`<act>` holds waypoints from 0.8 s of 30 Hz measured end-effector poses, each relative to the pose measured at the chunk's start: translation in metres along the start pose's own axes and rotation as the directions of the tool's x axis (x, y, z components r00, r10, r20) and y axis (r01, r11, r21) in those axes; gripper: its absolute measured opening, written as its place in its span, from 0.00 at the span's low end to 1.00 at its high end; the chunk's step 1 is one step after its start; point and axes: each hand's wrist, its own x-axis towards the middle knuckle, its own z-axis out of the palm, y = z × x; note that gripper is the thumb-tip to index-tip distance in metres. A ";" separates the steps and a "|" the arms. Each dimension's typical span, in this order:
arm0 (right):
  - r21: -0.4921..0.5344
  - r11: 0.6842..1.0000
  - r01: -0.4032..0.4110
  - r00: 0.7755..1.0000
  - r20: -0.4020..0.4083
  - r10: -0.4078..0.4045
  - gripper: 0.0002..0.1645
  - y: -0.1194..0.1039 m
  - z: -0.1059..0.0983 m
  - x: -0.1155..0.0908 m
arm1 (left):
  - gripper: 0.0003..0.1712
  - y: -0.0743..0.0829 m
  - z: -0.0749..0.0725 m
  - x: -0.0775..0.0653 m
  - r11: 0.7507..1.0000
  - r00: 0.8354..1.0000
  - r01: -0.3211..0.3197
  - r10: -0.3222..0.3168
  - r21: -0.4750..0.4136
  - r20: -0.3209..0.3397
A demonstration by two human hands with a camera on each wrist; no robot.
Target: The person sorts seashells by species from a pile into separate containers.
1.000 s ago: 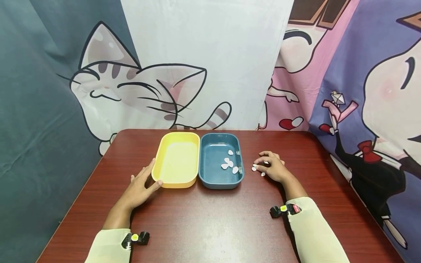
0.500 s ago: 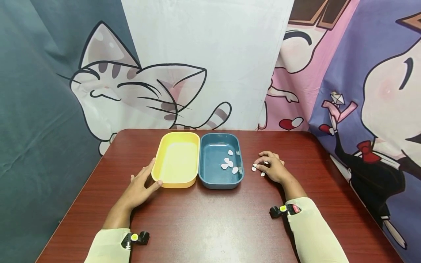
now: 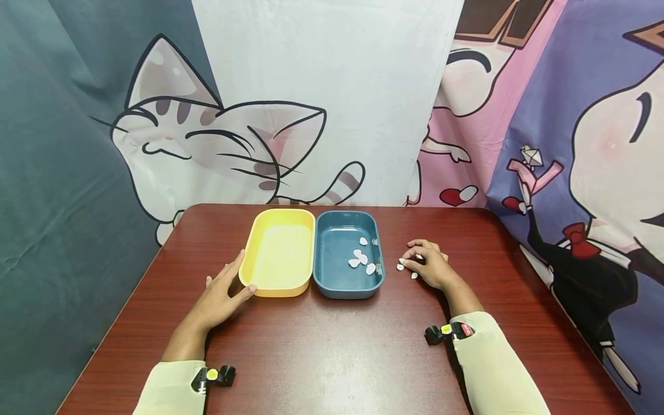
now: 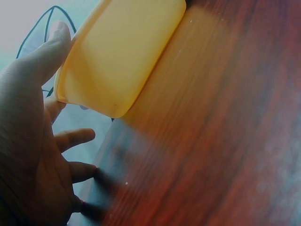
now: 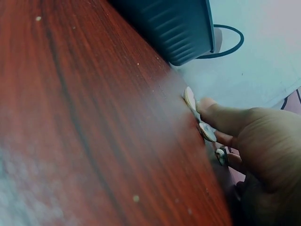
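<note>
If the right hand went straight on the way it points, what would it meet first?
Probably the white shell just ahead, then the blue tray; whether the right hand touches that shell is unclear.

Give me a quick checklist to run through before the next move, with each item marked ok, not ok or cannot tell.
1. Left hand touching the yellow tray: ok, thumb at its rim.
2. Trays upright and side by side: ok, the blue tray sits right of the yellow one.
3. Blue tray uncovered: ok, five white pieces show inside.
4. Right hand at the loose pieces: ok, fingertips among them, beside the blue tray.
5. A piece securely pinched: cannot tell, the contact is too small to judge.
6. All pieces in a tray: not ok, some lie on the table.
</note>
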 end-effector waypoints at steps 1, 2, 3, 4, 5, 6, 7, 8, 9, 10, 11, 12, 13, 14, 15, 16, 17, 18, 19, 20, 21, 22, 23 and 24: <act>0.003 1.000 -0.001 1.000 0.000 0.001 0.03 0.000 0.000 0.000 | 0.54 0.000 0.000 0.000 1.000 1.000 0.000 0.000 0.000 0.001; 0.003 1.000 0.000 1.000 -0.001 0.000 0.03 0.001 0.000 0.000 | 0.54 0.000 0.000 0.000 1.000 1.000 0.001 -0.001 -0.002 0.002; 0.009 1.000 -0.003 1.000 -0.001 0.003 0.03 0.001 0.000 0.000 | 0.54 0.000 0.000 0.000 1.000 1.000 0.000 0.000 -0.002 0.002; 0.014 1.000 -0.006 1.000 -0.001 0.006 0.03 0.001 0.000 0.000 | 0.54 0.000 0.000 -0.001 1.000 1.000 0.000 0.000 -0.003 0.003; 0.023 1.000 -0.010 1.000 -0.002 0.010 0.03 0.001 0.000 0.000 | 0.54 0.000 -0.001 -0.001 1.000 1.000 0.000 0.000 -0.004 0.003; 0.031 0.999 -0.014 1.000 -0.001 0.014 0.03 0.001 0.000 0.000 | 0.54 0.001 -0.001 -0.001 1.000 1.000 0.000 0.000 -0.003 0.003; 0.038 0.999 -0.017 1.000 -0.001 0.017 0.03 0.002 -0.001 0.000 | 0.54 0.001 -0.001 -0.001 1.000 1.000 -0.001 0.001 -0.004 0.004; 0.044 0.999 -0.019 1.000 -0.003 0.019 0.03 0.002 -0.001 0.000 | 0.54 0.001 -0.001 -0.001 1.000 1.000 -0.001 0.001 -0.004 0.004; 0.053 0.998 -0.019 1.000 -0.004 0.019 0.03 0.002 -0.001 0.000 | 0.54 0.001 -0.001 -0.001 1.000 1.000 -0.002 0.002 -0.003 0.005; 0.060 0.998 -0.017 1.000 -0.006 0.018 0.03 0.002 -0.001 0.000 | 0.55 0.001 -0.001 -0.001 1.000 1.000 -0.002 0.002 -0.003 0.005; 0.069 0.997 -0.017 1.000 -0.008 0.018 0.04 0.002 -0.001 -0.001 | 0.55 0.001 -0.001 -0.001 1.000 1.000 -0.003 0.003 -0.002 0.006; 0.075 0.997 -0.017 1.000 -0.011 0.018 0.04 0.003 -0.002 -0.001 | 0.55 0.000 -0.001 -0.001 1.000 1.000 -0.003 0.003 -0.001 0.006; 0.082 0.996 -0.018 1.000 -0.013 0.019 0.04 0.003 -0.002 -0.001 | 0.55 0.000 -0.001 -0.001 1.000 1.000 -0.003 0.003 -0.001 0.007; 0.087 0.996 -0.019 1.000 -0.016 0.021 0.05 0.003 -0.002 -0.001 | 0.55 0.000 -0.001 -0.001 1.000 1.000 -0.004 0.004 -0.001 0.008; 0.092 0.996 -0.020 1.000 -0.019 0.022 0.06 0.003 -0.002 -0.001 | 0.55 0.000 -0.001 -0.001 1.000 1.000 -0.004 0.004 -0.001 0.008; 0.099 0.995 -0.023 0.999 -0.022 0.025 0.06 0.002 -0.003 -0.001 | 0.55 0.000 -0.001 -0.001 1.000 1.000 -0.004 0.004 -0.002 0.007; 0.108 0.994 -0.028 0.999 -0.026 0.030 0.06 0.003 -0.003 -0.001 | 0.55 0.000 -0.001 -0.001 1.000 1.000 -0.004 0.004 -0.003 0.006; 0.117 0.993 -0.028 0.999 -0.030 0.032 0.07 0.002 -0.003 0.000 | 0.55 0.000 -0.001 -0.001 1.000 1.000 -0.004 0.004 -0.003 0.006; 0.127 0.991 -0.029 0.999 -0.034 0.033 0.07 0.002 -0.003 0.000 | 0.54 0.000 -0.001 0.000 1.000 1.000 -0.004 0.004 -0.004 0.005; 0.136 0.990 -0.027 0.999 -0.039 0.032 0.07 0.001 -0.004 0.000 | 0.54 0.000 -0.001 0.000 1.000 1.000 -0.005 0.005 -0.004 0.005; 0.147 0.989 -0.024 0.999 -0.045 0.031 0.07 0.001 -0.004 0.000 | 0.54 0.000 -0.001 0.000 1.000 1.000 -0.005 0.005 -0.004 0.004; 0.158 0.987 -0.023 0.998 -0.050 0.031 0.07 0.002 -0.004 0.001 | 0.54 0.000 -0.001 0.000 1.000 1.000 -0.005 0.005 -0.004 0.005; 0.166 0.986 -0.020 0.998 -0.055 0.029 0.07 0.002 -0.003 0.001 | 0.54 0.000 -0.001 0.000 1.000 1.000 -0.005 0.005 -0.004 0.005; 0.170 0.985 -0.015 0.998 -0.061 0.026 0.07 0.002 -0.004 0.001 | 0.54 0.000 -0.001 0.000 1.000 1.000 -0.005 0.005 -0.003 0.005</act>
